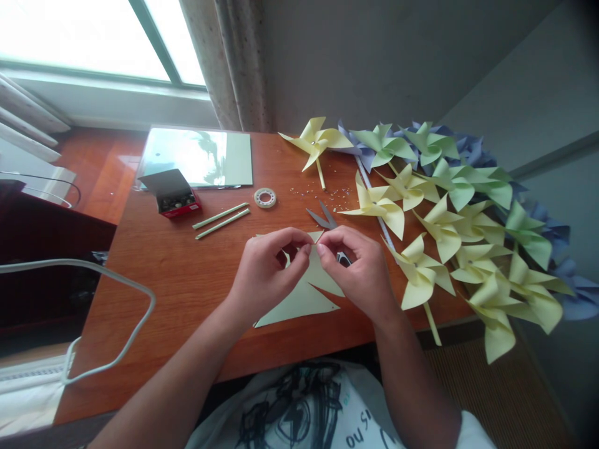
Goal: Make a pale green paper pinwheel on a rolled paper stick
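My left hand (pixel 274 262) and my right hand (pixel 358 265) meet fingertip to fingertip above the table, both closed in a pinch. A thin dark line shows between the fingertips, too small to name. Beneath them lies a pale green sheet of paper (pixel 290 305) with slits cut into it, partly hidden by my hands. Scissors (pixel 325 215) rest behind my right hand, blades pointing away and handles mostly covered by that hand.
Yellow pinwheels (pixel 418 271), green pinwheels (pixel 453 181) and purple ones crowd the right side. On the left are a tape roll (pixel 265 198), two pale green paper sticks (pixel 222 223), an opened red box (pixel 178 202) and a glossy packet (pixel 196 156). A white cable (pixel 140 287) crosses the left edge.
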A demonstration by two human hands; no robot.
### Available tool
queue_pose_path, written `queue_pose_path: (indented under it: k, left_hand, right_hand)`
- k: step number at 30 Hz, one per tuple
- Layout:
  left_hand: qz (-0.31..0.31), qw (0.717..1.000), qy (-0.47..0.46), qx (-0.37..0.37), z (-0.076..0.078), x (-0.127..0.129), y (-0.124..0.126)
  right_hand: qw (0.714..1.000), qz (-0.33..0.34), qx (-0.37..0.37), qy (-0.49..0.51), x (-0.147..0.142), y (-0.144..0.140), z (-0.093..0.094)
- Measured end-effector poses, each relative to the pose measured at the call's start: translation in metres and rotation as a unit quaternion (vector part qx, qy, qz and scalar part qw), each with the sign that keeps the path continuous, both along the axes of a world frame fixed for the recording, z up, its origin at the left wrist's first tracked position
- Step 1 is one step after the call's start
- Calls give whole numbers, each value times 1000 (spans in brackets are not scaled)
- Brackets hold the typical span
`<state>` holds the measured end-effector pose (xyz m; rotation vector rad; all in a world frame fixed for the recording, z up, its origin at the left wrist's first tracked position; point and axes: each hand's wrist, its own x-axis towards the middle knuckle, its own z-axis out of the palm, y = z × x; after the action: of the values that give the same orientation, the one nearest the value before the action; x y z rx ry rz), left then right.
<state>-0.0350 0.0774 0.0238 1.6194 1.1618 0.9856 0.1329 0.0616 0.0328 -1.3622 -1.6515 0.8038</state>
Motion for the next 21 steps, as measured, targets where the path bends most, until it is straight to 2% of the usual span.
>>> queue_pose_path:
  k: [10, 16, 21]
  left_hand:
    - [-11, 1000, 0, 2, 2, -1, 1]
    - [-17, 999, -31, -29, -2, -2, 2]
    - [-13, 999, -38, -37, -4, -3, 2]
  right_hand:
    - [1000, -4, -12, 16, 1, 0, 1]
    - [997, -2, -36, 62, 2, -1, -2]
    - [998, -8, -26, 51, 0, -2, -4]
